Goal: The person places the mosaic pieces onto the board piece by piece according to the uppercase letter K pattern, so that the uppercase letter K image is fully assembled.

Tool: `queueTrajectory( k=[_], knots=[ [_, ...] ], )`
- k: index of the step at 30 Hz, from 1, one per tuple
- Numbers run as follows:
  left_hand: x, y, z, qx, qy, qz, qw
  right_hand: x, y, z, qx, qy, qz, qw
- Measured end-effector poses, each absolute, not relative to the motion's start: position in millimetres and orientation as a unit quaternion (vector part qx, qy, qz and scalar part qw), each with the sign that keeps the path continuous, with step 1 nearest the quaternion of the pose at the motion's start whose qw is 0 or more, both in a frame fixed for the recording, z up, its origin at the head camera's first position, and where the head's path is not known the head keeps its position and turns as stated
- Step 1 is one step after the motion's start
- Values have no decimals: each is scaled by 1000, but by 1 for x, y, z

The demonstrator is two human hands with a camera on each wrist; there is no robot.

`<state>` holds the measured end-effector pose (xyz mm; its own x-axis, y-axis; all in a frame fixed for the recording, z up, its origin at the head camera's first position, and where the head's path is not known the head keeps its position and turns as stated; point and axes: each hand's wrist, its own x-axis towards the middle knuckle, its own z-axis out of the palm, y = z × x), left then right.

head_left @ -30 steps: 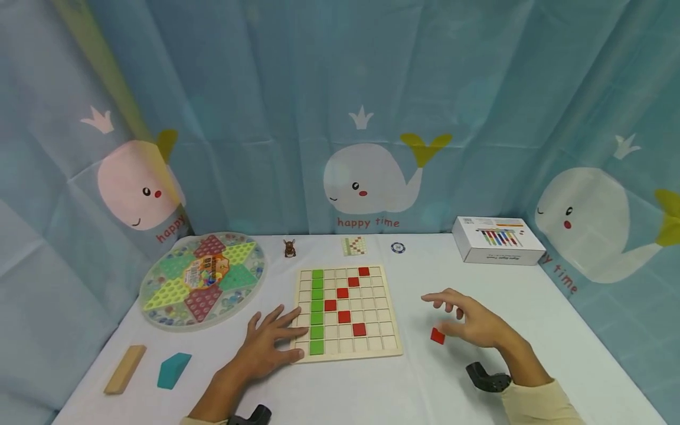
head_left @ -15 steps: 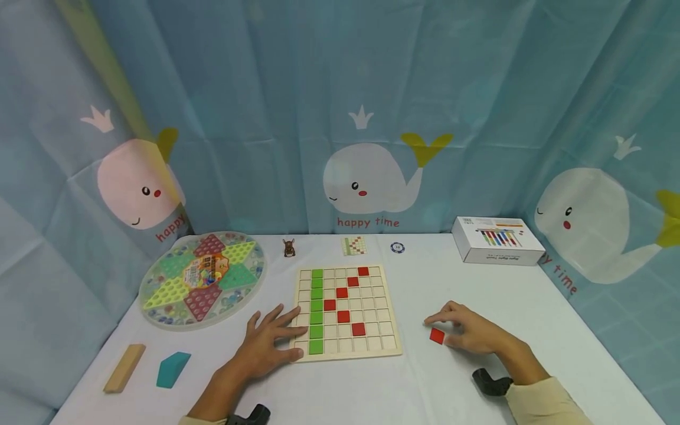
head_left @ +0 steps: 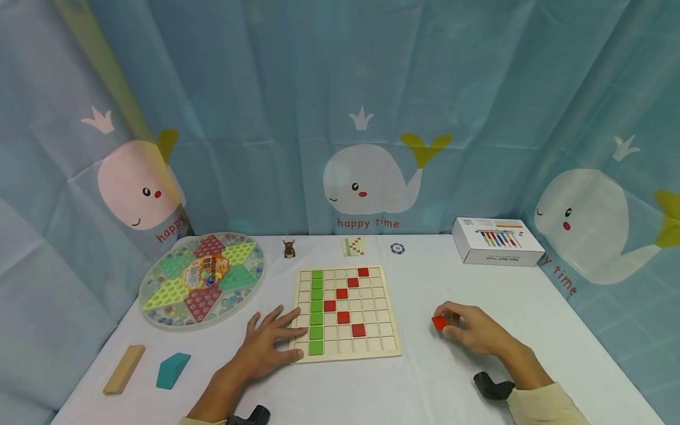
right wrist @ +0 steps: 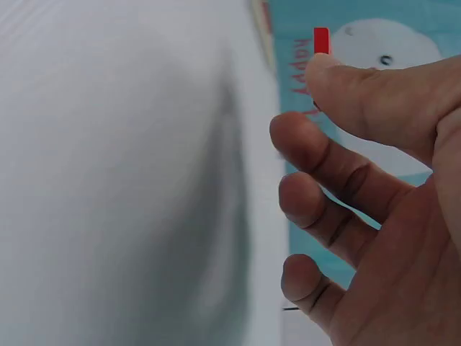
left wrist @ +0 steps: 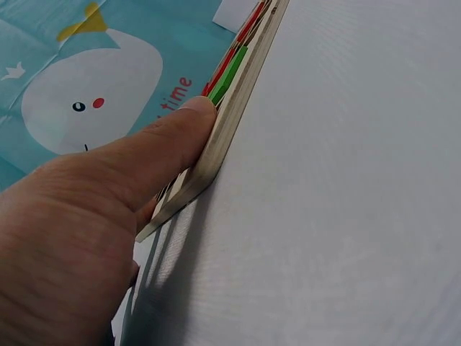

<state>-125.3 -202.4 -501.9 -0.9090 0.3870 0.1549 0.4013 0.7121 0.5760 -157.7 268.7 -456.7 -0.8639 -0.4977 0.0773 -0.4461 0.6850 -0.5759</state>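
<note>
A square wooden grid board [head_left: 372, 345] lies on the table in the head view, with a column of green tiles [head_left: 316, 319] and a slanting pattern of red tiles [head_left: 343, 317] in its cells. My left hand [head_left: 262, 348] rests with spread fingers on the board's left edge; in the left wrist view its thumb [left wrist: 162, 148] lies on the rim by a corner. To the right of the board, my right hand [head_left: 473, 327] pinches a loose red tile [head_left: 438, 323] between thumb and forefinger. That tile's edge [right wrist: 321, 41] shows beyond the thumb in the right wrist view.
A round star-patterned Chinese checkers board [head_left: 154, 307] stands at left. Near it lie a wooden block [head_left: 124, 369] and a teal block [head_left: 173, 370]. Along the back are a brown animal figurine [head_left: 289, 248], a pattern card [head_left: 354, 246], a poker chip [head_left: 397, 248] and a white box [head_left: 502, 255].
My right thumb and forefinger have come down to the red tile, closed on it and tipped it up from the table. My left hand and the board have stayed in place.
</note>
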Motion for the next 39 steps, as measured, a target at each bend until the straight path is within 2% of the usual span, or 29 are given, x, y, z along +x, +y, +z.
queueTrajectory(
  k=[8, 17, 23, 28, 39],
  knots=[
    [-125, -203, -502, -207, -927, -312, 9, -150, 260, -432, -256, 909, -326, -41],
    [-126, -204, -504, -207, -926, -315, 6, -138, 233, -417, -262, 885, -374, -93],
    [-127, -204, -504, -208, -925, -317, 6, -134, 209, -419, -306, 845, -422, -121],
    [-126, -204, -505, -210, -924, -319, 16, -132, 190, -423, -320, 827, -449, -112],
    [-126, -205, -504, -206, -926, -318, 6, -132, 155, -452, -321, 822, -467, -47]
  ],
)
